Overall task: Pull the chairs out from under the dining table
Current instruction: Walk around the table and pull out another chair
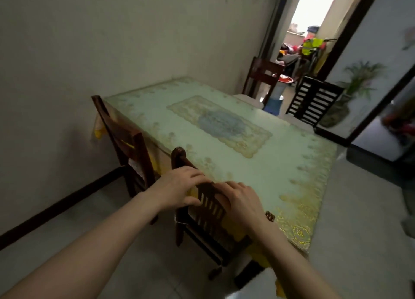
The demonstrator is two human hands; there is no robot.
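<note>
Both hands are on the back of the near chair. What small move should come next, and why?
Probably pull the near chair straight back. The left hand and right hand already grip its top rail, and its seat still sits under the table edge.

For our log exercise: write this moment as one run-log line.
left hand: gripping near chair top rail | right hand: same rail | near chair: tucked under table
</note>
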